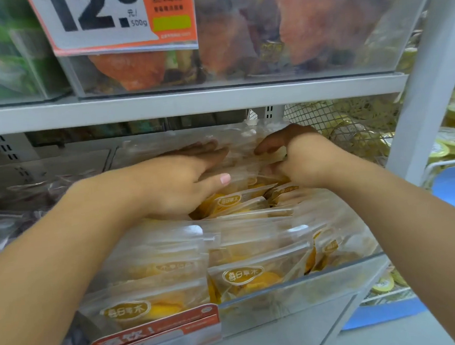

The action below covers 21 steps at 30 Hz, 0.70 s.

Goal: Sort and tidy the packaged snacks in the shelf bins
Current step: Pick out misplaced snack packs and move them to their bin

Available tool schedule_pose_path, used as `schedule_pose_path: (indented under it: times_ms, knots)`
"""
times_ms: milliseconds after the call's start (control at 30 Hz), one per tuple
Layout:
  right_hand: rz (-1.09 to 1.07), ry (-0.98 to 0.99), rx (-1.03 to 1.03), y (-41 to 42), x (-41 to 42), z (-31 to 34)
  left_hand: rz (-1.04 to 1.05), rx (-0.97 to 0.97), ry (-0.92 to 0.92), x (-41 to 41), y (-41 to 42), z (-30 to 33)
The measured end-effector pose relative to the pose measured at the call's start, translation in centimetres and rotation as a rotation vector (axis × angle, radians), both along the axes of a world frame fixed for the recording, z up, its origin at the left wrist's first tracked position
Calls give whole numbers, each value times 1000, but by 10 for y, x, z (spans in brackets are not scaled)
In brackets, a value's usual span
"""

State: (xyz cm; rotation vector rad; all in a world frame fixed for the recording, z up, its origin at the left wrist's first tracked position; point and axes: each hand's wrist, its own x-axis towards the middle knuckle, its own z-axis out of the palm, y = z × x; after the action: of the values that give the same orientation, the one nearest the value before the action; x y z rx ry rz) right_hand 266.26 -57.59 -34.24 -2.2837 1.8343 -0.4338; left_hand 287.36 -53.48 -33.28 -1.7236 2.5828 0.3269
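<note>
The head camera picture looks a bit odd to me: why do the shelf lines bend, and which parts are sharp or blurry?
Head view: the wide-angle lens bows the grey metal shelf edge and white upright post; the clear packets of yellow dried fruit near the front are fairly sharp; the orange-and-white price sign and both hands, left and right, look soft; glare whitens the packet tops.

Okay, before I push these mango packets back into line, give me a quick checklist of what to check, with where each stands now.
1. Left hand flat against the back packets: ok.
2. Right hand pinching a packet top: ok.
3. Front packets upright, labels forward: ok.
4. Middle packets upright: not ok, leaning.
5. Clear bin front wall holding stock in: ok.
6. Space behind the back row: cannot tell.
</note>
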Motion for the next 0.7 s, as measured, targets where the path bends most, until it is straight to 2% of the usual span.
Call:
schedule_pose_path:
  times_ms: [100, 233, 367, 467, 600, 700]
  knots:
    - [-23, -27, 2, -6, -7, 5, 96, 65, 27, 0, 1, 14]
    - [44, -52, 17, 1, -28, 11, 86, 89, -91, -24, 0, 31]
    - [176, 121, 33, -3, -24, 4, 67, 54, -172, -72, -7, 6]
    - [114, 267, 100, -15, -18, -4, 163, 83, -255, -77, -16, -2]
    - [42, 299, 86, -26, -19, -7, 162, 74, -320, -70, -13, 1]
    - [-12, 297, 70, -25, -21, -7, 167, 83, -265, -62, -8, 4]
